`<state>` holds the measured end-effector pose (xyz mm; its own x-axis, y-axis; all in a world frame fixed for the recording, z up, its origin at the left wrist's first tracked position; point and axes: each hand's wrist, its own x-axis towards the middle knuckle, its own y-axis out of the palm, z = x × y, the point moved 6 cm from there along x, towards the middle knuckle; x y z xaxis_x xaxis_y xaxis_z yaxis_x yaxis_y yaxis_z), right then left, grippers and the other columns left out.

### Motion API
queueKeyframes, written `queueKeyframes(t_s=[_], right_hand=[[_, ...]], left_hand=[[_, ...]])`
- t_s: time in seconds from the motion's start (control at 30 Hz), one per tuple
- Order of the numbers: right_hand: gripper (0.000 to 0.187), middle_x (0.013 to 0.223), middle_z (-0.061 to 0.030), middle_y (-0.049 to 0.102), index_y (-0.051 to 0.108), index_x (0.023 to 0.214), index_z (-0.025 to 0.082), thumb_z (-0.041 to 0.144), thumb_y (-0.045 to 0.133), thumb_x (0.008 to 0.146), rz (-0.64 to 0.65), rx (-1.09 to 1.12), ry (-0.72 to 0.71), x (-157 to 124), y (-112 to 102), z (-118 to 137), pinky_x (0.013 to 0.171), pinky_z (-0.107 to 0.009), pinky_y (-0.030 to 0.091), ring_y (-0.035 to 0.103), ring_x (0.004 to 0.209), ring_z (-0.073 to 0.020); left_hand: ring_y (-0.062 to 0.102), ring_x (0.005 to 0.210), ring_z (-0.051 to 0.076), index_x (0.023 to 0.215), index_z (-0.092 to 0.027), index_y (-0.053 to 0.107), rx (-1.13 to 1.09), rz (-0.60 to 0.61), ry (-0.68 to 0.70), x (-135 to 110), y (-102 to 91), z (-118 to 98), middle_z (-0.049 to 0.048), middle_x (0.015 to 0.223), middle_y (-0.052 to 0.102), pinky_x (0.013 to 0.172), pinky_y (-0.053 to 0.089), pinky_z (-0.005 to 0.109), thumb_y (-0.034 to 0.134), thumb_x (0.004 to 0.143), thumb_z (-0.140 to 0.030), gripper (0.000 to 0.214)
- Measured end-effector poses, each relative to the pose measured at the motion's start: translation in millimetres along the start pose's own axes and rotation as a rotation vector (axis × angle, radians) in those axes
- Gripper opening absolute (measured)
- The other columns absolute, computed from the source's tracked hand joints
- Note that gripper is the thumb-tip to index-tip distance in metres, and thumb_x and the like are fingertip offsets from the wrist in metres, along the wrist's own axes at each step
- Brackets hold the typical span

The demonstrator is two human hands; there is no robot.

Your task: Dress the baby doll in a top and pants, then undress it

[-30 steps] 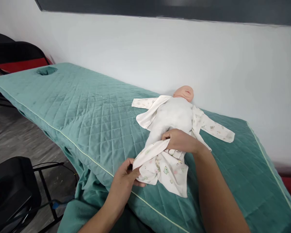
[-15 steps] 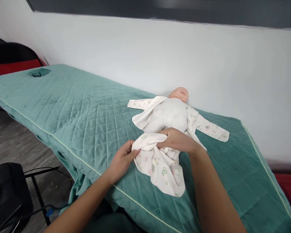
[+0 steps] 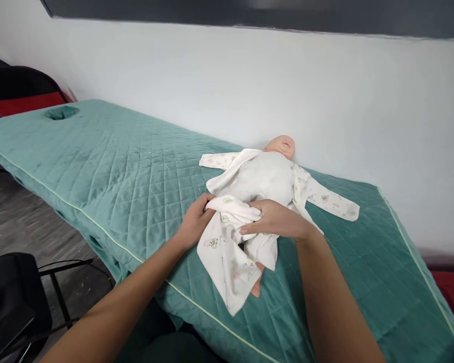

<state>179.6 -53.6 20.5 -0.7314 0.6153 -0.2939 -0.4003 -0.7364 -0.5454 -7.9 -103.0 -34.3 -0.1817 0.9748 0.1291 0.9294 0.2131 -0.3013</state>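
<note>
A baby doll lies on its back on the green quilted bed, its head toward the wall. An open white printed top covers its arms, the front flaps spread from the pale cloth body. White printed baby pants are bunched over its lower body, and a bare foot shows below them. My left hand pinches the pants' waistband at the left side. My right hand grips the waistband near its middle, fingers partly hidden in the fabric.
The bed runs along a white wall, with a face hole at its far left end. A black chair stands at the lower left. Another chair with a red seat is beyond the bed.
My left hand has moved up, raising the waistband's left side toward the doll's belly. The pants' loose end has swung left, and the foot has come into view. My right hand is nearly still.
</note>
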Motion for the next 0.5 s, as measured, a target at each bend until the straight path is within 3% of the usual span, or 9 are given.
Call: queueKeyframes(t_s=[0.13, 0.3, 0.5], right_hand=[[0.041, 0.11, -0.0026, 0.076, 0.073, 0.106, 0.025, 0.053, 0.077, 0.075, 0.004, 0.016, -0.032, -0.6, 0.5, 2.4, 0.079, -0.034, 0.052, 0.068, 0.103, -0.0283], [0.043, 0.108, -0.003, 0.076, 0.073, 0.106, 0.024, 0.053, 0.078, 0.075, -0.004, -0.009, -0.038, -1.9, -1.0, 1.5, 0.078, -0.034, 0.052, 0.068, 0.103, -0.0285], [0.047, 0.112, -0.0044, 0.074, 0.071, 0.112, 0.021, 0.05, 0.077, 0.076, -0.027, -0.032, -0.042, -2.9, -5.3, -0.8, 0.082, -0.036, 0.052, 0.067, 0.103, -0.0288]], left_hand=[[0.056, 0.09, 0.019, 0.095, -0.02, 0.058, 0.06, 0.042, 0.119, 16.0, 4.7, -5.2, 0.0021, 0.094, 0.064, 0.081, 0.043, 0.028, 0.05, 0.09, -0.031, 0.015], [0.057, 0.091, 0.021, 0.1, -0.019, 0.058, 0.169, 0.066, 0.259, 16.2, 9.1, -10.4, 0.0037, 0.097, 0.063, 0.084, 0.043, 0.03, 0.044, 0.095, -0.03, 0.018], [0.061, 0.1, 0.026, 0.11, -0.021, 0.06, 0.357, 0.022, 0.252, 18.9, 13.7, -3.5, 0.0086, 0.112, 0.064, 0.086, 0.045, 0.034, 0.048, 0.091, -0.024, 0.023]])
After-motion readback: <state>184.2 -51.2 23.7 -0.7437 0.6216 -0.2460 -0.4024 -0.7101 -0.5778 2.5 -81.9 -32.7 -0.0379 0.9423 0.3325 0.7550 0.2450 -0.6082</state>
